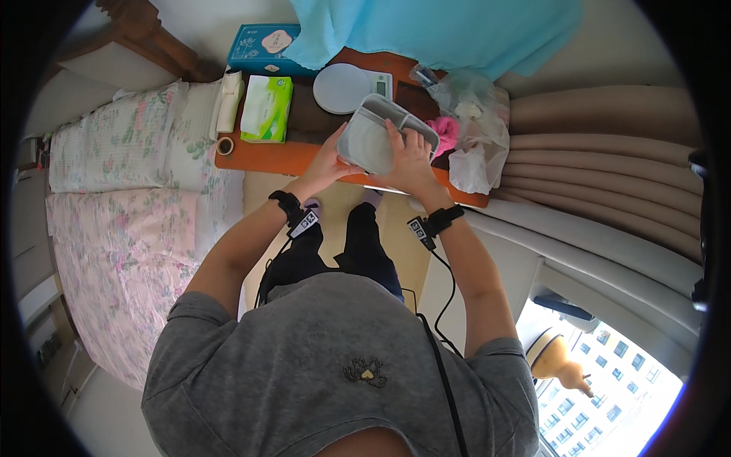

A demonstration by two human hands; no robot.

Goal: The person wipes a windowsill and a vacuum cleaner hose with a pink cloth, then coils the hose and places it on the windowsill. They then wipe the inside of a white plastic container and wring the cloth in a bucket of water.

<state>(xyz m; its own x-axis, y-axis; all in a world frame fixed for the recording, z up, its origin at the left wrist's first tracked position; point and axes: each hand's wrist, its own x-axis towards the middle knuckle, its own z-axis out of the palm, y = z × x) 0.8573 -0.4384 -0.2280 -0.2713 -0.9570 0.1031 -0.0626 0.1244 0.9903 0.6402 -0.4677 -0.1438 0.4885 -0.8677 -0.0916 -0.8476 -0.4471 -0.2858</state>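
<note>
A rectangular, translucent divided food container [365, 140] is held tilted above the front part of the table. My left hand [328, 163] grips its left side, with the thumb along the near edge. My right hand [412, 163] is on its right near side, fingers spread over the divider and the inner side. Both wrists wear black straps with small cabled devices. Just beyond the container, a kitchen scale [342, 88] with a round white plate and a small display sits on the table. A bright pink cloth [446, 134] lies right of the container, partly hidden by it.
On the orange-brown table [274, 159] are a green tissue pack [274, 111], a blue box [260, 51], a tape roll [225, 146], a cream cylindrical object [230, 103] and clear plastic bags [477, 128]. A bed [125, 228] stands left; a beige curtain [599, 143] hangs right.
</note>
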